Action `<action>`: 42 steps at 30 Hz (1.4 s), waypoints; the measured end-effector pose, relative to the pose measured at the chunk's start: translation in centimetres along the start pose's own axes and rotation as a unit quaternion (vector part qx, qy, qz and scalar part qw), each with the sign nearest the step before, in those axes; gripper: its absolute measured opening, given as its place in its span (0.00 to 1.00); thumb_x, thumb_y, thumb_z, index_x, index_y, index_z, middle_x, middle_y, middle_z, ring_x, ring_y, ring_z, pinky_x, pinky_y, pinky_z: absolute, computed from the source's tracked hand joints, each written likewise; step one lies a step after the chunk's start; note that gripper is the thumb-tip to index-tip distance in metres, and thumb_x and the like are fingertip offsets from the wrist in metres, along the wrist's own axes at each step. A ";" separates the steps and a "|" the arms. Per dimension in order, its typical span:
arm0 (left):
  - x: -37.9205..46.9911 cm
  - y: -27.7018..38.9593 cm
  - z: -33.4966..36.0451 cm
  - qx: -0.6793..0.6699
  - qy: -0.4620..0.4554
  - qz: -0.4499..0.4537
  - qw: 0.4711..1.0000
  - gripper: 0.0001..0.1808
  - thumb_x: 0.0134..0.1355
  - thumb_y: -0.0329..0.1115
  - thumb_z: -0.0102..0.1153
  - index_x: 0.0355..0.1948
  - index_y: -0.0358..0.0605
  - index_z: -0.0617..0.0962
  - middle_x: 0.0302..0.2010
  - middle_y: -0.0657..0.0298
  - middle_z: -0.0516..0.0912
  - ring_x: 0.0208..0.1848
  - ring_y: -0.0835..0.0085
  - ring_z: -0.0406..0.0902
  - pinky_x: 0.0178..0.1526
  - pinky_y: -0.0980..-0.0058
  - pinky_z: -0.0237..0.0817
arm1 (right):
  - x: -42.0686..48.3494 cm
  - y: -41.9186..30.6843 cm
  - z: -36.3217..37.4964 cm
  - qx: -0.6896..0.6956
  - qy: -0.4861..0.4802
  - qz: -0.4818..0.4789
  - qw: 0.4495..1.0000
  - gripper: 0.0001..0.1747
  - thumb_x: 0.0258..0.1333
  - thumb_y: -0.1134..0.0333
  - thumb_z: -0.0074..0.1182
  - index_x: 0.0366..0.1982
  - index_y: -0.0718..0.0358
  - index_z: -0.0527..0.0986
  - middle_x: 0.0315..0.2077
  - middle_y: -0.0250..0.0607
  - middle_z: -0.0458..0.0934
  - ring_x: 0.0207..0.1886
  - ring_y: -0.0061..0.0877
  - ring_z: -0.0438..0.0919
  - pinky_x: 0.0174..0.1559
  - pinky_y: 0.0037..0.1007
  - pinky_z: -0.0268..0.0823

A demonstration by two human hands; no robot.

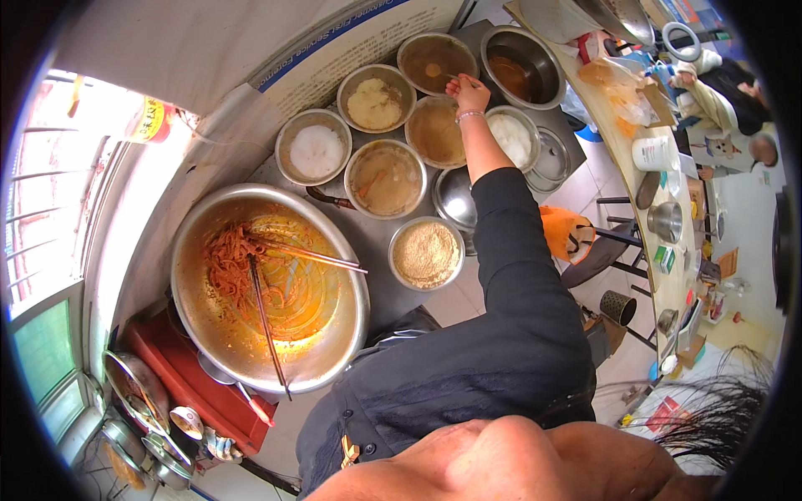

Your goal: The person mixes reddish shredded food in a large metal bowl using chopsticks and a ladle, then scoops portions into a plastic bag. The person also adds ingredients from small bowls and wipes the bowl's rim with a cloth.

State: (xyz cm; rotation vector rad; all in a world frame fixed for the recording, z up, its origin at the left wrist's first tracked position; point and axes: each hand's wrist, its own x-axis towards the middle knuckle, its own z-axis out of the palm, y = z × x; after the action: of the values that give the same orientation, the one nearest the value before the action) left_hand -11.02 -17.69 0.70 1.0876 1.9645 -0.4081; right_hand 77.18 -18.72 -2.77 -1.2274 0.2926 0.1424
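My right hand (470, 92) grips the thin handle of a small spoon (433, 69) over a metal basin (410, 47) of brownish powder. My left hand is out of view. Below that hand is another basin of tan powder (432, 131), partly covered by my wrist. A bowl of white granules (510, 134) lies right of my forearm. Nearer to me, a large steel basin (188, 250) holds reddish, sauce-coated strips (232, 260) on an oily orange bottom. Metal tongs or chopsticks (307, 250) and a dark pair of chopsticks (266, 319) rest in it.
Further bowls hold white granules (316, 150), pale powder (374, 105), tan powder with a scoop (383, 181) and beige grains (426, 253). A deep pot of dark liquid (510, 72) stands at the back right. A red container (182, 369) is at lower left; people (714, 94) are beyond a cluttered table.
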 end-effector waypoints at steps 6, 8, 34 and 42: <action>-1.3 0.8 1.4 0.046 -0.006 -0.039 0.998 0.10 0.54 0.31 0.51 0.34 0.35 0.77 0.27 0.58 0.79 0.30 0.73 0.77 0.31 0.74 0.67 | 5.1 2.3 2.4 -0.036 -0.008 -0.014 0.999 0.07 0.57 0.76 0.47 0.34 0.74 0.71 0.24 0.48 0.76 0.20 0.30 0.77 0.23 0.30 0.74; -1.6 0.8 1.4 0.058 -0.010 -0.046 0.997 0.10 0.54 0.31 0.51 0.33 0.35 0.77 0.27 0.58 0.79 0.29 0.72 0.77 0.30 0.73 0.67 | 6.1 2.9 2.8 -0.047 -0.012 -0.012 0.999 0.07 0.57 0.76 0.46 0.35 0.73 0.71 0.24 0.48 0.76 0.20 0.30 0.76 0.23 0.30 0.74; 3.3 -7.6 1.4 0.142 -0.072 0.052 0.986 0.12 0.52 0.35 0.49 0.26 0.34 0.78 0.21 0.55 0.78 0.25 0.69 0.76 0.29 0.68 0.67 | -9.5 -2.7 2.4 0.152 -0.249 0.096 0.952 0.08 0.56 0.73 0.49 0.36 0.71 0.73 0.27 0.48 0.78 0.28 0.31 0.78 0.33 0.32 0.74; -0.5 -4.3 1.6 -0.094 -0.078 -0.064 0.991 0.08 0.56 0.32 0.48 0.28 0.37 0.76 0.23 0.60 0.77 0.22 0.69 0.76 0.25 0.70 0.69 | -31.9 1.0 10.3 0.060 -0.386 0.213 0.895 0.09 0.58 0.75 0.45 0.38 0.71 0.74 0.29 0.49 0.78 0.30 0.31 0.78 0.36 0.33 0.75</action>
State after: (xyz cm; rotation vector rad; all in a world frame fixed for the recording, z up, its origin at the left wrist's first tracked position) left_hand -13.56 -21.40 -0.37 0.7905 1.8975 -0.3578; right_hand 48.00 -7.10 8.91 -0.8817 -0.1347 0.9554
